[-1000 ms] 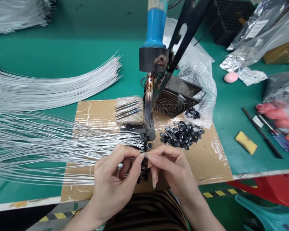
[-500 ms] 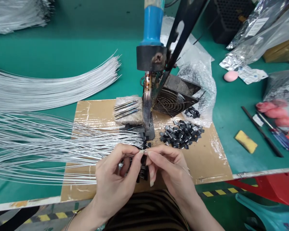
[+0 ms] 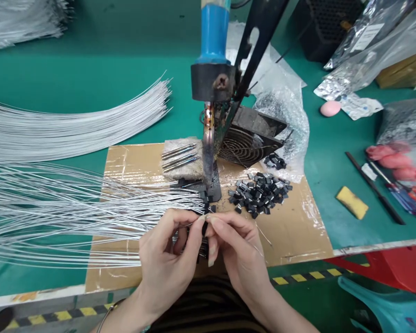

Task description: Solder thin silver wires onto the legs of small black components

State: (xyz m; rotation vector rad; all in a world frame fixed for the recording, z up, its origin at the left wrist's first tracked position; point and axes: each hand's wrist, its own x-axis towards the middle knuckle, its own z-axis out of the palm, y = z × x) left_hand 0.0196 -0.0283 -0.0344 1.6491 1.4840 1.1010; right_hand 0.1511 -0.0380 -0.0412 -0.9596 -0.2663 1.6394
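My left hand [image 3: 171,254] is closed in a pinch on a thin grey wire [image 3: 187,225]. Fingertip to fingertip with it, my right hand [image 3: 241,247] is also pinched shut, and a thin wire end [image 3: 264,234] sticks out past its far side. What lies exactly between the fingertips is too small to make out. Many pale wires [image 3: 142,203] come in from the left, ending in small black connectors [image 3: 208,209], partly hidden behind my hands. Just above my fingers hangs the tip of a blue-handled soldering iron [image 3: 208,166] on a black stand.
Loose black connectors [image 3: 260,194] lie heaped on the cardboard [image 3: 298,236]. A small fan [image 3: 247,143] stands behind the iron, near a whitish pad [image 3: 180,173] bearing metal rods. A wire bundle [image 3: 90,134] lies at left; a yellow sponge [image 3: 352,202] and tools [image 3: 398,194] at right.
My right hand has turned slightly and its lower fingers have drawn a little left. A wire end now shows more clearly beyond it. The whole view has shifted slightly.
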